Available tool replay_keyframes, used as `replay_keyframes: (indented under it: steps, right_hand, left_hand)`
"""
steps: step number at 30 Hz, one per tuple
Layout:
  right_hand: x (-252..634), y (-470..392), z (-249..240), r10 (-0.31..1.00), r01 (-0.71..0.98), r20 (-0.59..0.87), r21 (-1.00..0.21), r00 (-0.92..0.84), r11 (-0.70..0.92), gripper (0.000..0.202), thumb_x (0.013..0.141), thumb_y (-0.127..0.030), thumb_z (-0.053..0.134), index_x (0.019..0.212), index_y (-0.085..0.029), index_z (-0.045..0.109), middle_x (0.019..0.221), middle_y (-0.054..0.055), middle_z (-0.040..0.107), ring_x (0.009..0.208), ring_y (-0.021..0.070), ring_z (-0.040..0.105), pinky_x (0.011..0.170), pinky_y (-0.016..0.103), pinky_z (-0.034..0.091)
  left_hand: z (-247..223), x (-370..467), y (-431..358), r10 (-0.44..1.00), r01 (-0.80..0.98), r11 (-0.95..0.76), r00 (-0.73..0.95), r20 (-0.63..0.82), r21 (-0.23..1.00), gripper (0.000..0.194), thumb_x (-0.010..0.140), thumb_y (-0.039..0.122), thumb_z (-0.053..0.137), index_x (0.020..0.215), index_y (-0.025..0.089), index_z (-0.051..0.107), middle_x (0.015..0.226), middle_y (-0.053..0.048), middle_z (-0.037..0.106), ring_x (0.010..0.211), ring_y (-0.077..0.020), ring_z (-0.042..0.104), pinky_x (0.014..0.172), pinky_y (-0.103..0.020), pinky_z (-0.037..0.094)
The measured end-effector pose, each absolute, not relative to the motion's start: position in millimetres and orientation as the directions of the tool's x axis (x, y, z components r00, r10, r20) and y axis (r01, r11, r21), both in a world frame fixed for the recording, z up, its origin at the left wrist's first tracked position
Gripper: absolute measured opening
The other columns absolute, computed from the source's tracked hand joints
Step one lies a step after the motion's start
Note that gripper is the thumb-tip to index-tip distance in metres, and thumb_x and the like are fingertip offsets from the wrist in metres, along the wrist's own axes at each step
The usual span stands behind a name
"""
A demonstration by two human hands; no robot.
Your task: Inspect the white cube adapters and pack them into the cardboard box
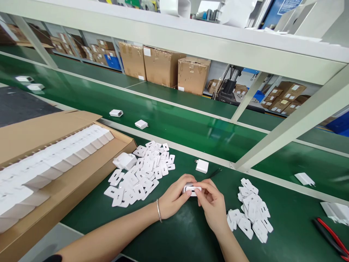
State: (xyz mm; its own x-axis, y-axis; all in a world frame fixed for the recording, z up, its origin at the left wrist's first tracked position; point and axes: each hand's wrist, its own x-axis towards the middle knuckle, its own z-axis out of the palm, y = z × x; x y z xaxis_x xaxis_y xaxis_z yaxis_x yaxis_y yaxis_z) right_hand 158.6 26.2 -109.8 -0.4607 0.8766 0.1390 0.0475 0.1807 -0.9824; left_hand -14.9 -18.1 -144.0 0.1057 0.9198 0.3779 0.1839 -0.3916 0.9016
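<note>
Near the middle of the green table, my left hand is closed around a white charger housing. The fingertips of my right hand pinch a small white faceplate with a dark slot, against the end of the housing. A loose pile of similar white plates lies left of my hands, and a second pile lies to the right. Just beyond my hands rests a white charger with a metal plug showing.
An open cardboard box with rows of white pieces fills the left. Chargers lie on the green belt beyond the rail. Pliers and more chargers sit at the right. A slanted frame post rises at the right.
</note>
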Motion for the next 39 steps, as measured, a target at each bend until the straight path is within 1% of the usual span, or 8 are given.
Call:
replay_keyframes:
  steps: [4,7,13,18,24,31,35,39]
  right_hand:
    - [156.8,25.3,-115.2,0.884,0.039,0.16,-0.98,-0.438,0.196,0.02,0.092,-0.042,0.071,0.103,-0.025,0.075,0.096,0.001,0.05,0.058,0.0086,0.05,0.053,0.026,0.048]
    - [155.1,24.2,-119.6,0.891,0.001,0.113,-0.992,-0.44,0.126,0.038,0.089,-0.045,0.073,0.122,-0.027,0.064,0.097,0.0,0.053,0.065,0.0109,0.052,0.062,0.027,0.053]
    - [154.2,20.3,-122.5,0.822,0.109,0.031,-0.988,-0.568,0.112,0.034,0.102,-0.05,0.054,0.124,-0.025,0.06,0.1,0.004,0.064,0.077,0.0152,0.059,0.066,0.027,0.052]
    - [155.9,23.3,-124.4,0.862,0.093,0.094,-0.983,-0.499,0.161,0.033,0.098,-0.049,0.062,0.121,-0.025,0.061,0.102,0.005,0.065,0.088,0.0192,0.063,0.073,0.03,0.055]
    - [156.2,24.0,-127.4,0.864,0.123,0.094,-0.977,-0.495,0.177,0.033,0.099,-0.052,0.059,0.118,-0.024,0.059,0.096,0.003,0.063,0.079,0.0172,0.061,0.065,0.027,0.053]
    - [159.5,21.8,-125.8,0.841,0.23,0.097,-0.94,-0.532,0.254,0.028,0.105,-0.05,0.046,0.114,-0.025,0.055,0.083,-0.002,0.059,0.068,0.0153,0.056,0.064,0.027,0.049]
    - [158.7,23.3,-126.8,0.848,0.223,0.103,-0.942,-0.519,0.251,0.028,0.104,-0.05,0.049,0.111,-0.024,0.056,0.08,-0.001,0.061,0.069,0.0163,0.057,0.065,0.028,0.047]
    - [156.0,26.1,-129.5,0.873,0.187,0.059,-0.968,-0.484,0.17,0.031,0.104,-0.053,0.049,0.106,-0.024,0.056,0.078,-0.001,0.06,0.068,0.016,0.057,0.06,0.026,0.045]
  left_hand:
    - [-141.1,-15.3,-19.4,0.904,0.194,-0.426,0.134,0.406,0.884,0.035,0.109,0.047,0.038,0.13,0.023,0.054,0.125,-0.013,0.058,0.116,-0.0262,0.058,0.101,-0.043,0.049]
    - [-142.1,-14.7,-22.5,0.887,0.186,-0.461,0.116,0.446,0.868,0.038,0.109,0.048,0.035,0.132,0.024,0.053,0.132,-0.014,0.053,0.126,-0.0286,0.053,0.107,-0.046,0.047]
    - [-148.6,-16.5,-26.0,0.886,0.188,-0.463,0.099,0.453,0.866,0.041,0.109,0.051,0.031,0.135,0.027,0.052,0.134,-0.013,0.04,0.128,-0.0292,0.046,0.102,-0.046,0.051]
    - [-143.0,-20.7,-21.5,0.909,0.224,-0.414,0.143,0.391,0.882,0.058,0.108,0.059,0.023,0.145,0.025,0.051,0.124,-0.013,0.05,0.113,-0.0278,0.054,0.099,-0.045,0.05]
    - [-145.7,-20.9,-17.5,0.92,0.265,-0.392,0.097,0.38,0.881,0.047,0.109,0.052,0.034,0.132,0.025,0.066,0.105,-0.01,0.065,0.094,-0.0239,0.06,0.085,-0.037,0.051]
    - [-148.5,-15.7,-17.4,0.918,0.174,-0.396,0.06,0.391,0.902,0.046,0.108,0.052,0.041,0.123,0.026,0.075,0.1,-0.01,0.067,0.089,-0.0225,0.058,0.08,-0.035,0.049]
    - [-144.3,-16.1,-15.7,0.932,0.088,-0.359,0.079,0.353,0.929,0.048,0.108,0.054,0.038,0.122,0.026,0.075,0.102,-0.009,0.069,0.097,-0.024,0.057,0.09,-0.039,0.048]
    - [-145.3,-17.5,-15.3,0.954,0.022,-0.274,0.136,0.269,0.961,0.051,0.109,0.055,0.032,0.136,0.027,0.065,0.121,-0.01,0.065,0.111,-0.0261,0.058,0.103,-0.043,0.045]
